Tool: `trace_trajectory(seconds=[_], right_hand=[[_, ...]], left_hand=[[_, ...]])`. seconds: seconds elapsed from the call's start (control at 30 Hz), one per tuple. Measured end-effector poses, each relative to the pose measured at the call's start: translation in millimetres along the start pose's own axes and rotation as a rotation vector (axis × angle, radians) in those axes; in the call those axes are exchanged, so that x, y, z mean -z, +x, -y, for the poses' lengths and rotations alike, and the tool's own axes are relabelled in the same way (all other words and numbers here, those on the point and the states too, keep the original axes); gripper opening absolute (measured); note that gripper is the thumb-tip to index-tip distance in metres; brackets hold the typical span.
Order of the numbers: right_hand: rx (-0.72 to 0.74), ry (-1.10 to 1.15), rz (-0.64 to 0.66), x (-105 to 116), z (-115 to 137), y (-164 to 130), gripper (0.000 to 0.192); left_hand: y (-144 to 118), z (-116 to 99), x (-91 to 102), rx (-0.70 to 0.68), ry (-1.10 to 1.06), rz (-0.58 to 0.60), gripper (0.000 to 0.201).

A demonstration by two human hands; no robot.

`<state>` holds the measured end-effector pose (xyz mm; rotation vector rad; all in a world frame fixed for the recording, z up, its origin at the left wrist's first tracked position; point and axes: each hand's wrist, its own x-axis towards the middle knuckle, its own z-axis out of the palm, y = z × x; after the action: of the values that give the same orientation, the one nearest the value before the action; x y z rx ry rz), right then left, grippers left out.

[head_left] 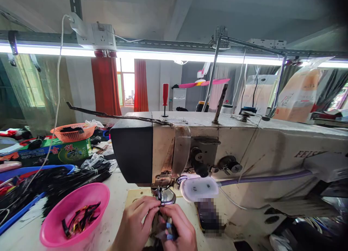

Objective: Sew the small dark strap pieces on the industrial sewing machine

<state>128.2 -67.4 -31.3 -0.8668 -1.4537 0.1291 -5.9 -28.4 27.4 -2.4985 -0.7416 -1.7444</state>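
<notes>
Head view: a person sits at an industrial sewing machine (244, 149), both hands close together under its needle end.
Left hand: the left hand (136, 222) is pinched narrow, fingertips (154, 206) closed on a small dark piece (165, 231) right at the presser foot (165, 196).
Right hand: the right hand (179, 227) is curled shut around the same dark piece, thumb on top, just beside the left hand and touching it.
Where the piece is: on the pale machine bed (136, 196) at the near edge of the table, directly below the foot; blue bits show on it between the fingers, but what it is exactly I cannot tell.
How it will handle: I judge it light, thin and floppy, something like a strap or tape; it bends in the fingers and would slip or twist if held loosely.
Where to hold: best taken by a fingertip pinch on either side of the foot, kept flat and taut, fingers clear of the needle line.
Left side of table: a pink bowl (73, 216) with thin dark and reddish strips stands near the left hand; beyond it lies a heap of black strips (62, 180) over a blue tray (16, 211).
Far left corner: an orange basket (73, 132) sits on a green box (69, 151).
On the machine: a white lamp (199, 188) on a purple cord hangs just right of the foot; a red screwdriver (165, 97) stands upright on top.
</notes>
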Motion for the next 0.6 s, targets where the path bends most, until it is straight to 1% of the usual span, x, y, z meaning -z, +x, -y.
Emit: trace_trajectory(seconds=[0.1,0.27,0.37,0.43,0.5,0.6], right_hand=[[0.056,-0.131,-0.008,7,0,8,0.026],[0.244,-0.392,0.167,22,-4,34,0.022],[0.37,-0.496,0.197,29,-5,47,0.023],[0.475,-0.533,0.202,32,-8,51,0.026],[0.549,-0.537,0.227,34,-13,51,0.026],[0.554,-0.484,0.233,34,-26,47,0.028]], left_hand=[[1,-2,0.9,-0.087,0.077,-0.016,0.025],[4,-1,3.3,-0.178,0.129,0.011,0.025],[5,1,4.8,-0.229,0.136,0.006,0.026],[4,3,5.1,-0.237,0.132,0.019,0.025],[1,5,4.1,-0.227,0.114,0.037,0.025],[-1,9,0.3,-0.193,0.084,0.034,0.024]])
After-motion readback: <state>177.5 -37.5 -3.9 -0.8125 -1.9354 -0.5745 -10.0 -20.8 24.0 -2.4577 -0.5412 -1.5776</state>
